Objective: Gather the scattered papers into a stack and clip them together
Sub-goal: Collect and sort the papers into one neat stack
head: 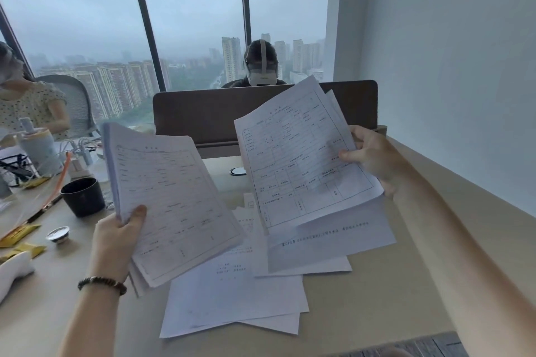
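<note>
Two sheaves aloft: my left hand point(116, 236) pinches a thick stack point(171, 206) by its edge, my right hand point(374, 156) pinches loose sheets point(301, 159); more papers point(232, 295) lie on the desk point(377, 298).

A pale beige desk point(377, 298) holds loose printed sheets point(235, 295) overlapping in a scattered pile at its centre. Toward the left edge sit a black cup point(83, 195), a small silver lid point(58, 234), yellow sachets point(20, 238), a pale lidded tumbler point(39, 151) and tangled cables point(17, 166)
</note>
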Demonstrator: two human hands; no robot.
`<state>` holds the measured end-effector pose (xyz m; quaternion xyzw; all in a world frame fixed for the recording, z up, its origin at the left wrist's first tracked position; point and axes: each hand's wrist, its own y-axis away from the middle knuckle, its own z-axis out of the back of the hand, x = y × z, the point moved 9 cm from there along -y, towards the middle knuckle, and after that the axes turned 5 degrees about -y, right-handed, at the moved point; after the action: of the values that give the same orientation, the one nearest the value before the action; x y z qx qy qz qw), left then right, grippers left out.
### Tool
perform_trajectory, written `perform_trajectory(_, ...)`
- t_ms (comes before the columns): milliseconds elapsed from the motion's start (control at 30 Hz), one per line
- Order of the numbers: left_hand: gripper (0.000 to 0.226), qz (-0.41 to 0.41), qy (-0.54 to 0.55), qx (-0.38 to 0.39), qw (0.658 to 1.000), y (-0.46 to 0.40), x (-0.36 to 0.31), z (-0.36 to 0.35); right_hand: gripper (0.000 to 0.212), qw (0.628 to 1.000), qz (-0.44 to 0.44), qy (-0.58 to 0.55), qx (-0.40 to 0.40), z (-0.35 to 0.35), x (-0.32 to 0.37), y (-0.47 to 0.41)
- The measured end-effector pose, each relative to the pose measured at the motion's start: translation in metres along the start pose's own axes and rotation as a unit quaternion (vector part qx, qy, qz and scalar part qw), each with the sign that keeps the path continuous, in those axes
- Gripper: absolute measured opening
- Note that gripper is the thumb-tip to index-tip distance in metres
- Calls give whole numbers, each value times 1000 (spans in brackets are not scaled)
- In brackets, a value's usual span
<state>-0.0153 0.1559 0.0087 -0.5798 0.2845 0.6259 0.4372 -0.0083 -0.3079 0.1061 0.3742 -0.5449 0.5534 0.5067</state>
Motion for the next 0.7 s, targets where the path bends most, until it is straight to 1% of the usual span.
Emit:
perform_trajectory(67,18,4,23,15,1000,1,-2,-11,39,1000,-7,-27,7,-2,-4,1)
perform_trajectory(133,15,27,39,47,998,2,4,-28,38,998,-19,-54,17,-4,-7,3)
perform_trajectory(233,12,64,43,99,992,8,18,-59,36,995,-35,-92,23,-3,-12,6)
perform_trajectory(333,15,92,37,150,984,19,31,-88,36,992,-48,-119,19,2,-18,7)
perform_trajectory(433,21,121,45,194,972,34,37,-111,34,992,-62,-108,9,7,-31,5)
perform_trajectory(567,18,153,95,234,955,53,34,-136,31,994,-82,-65,-31,7,-58,4)
perform_trajectory(633,25,158,123,252,947,59,30,-146,24,993,-95,-40,-58,6,-72,7)
perform_trajectory(700,31,157,132,264,942,63,25,-153,20,990,-118,-28,-65,2,-88,10)
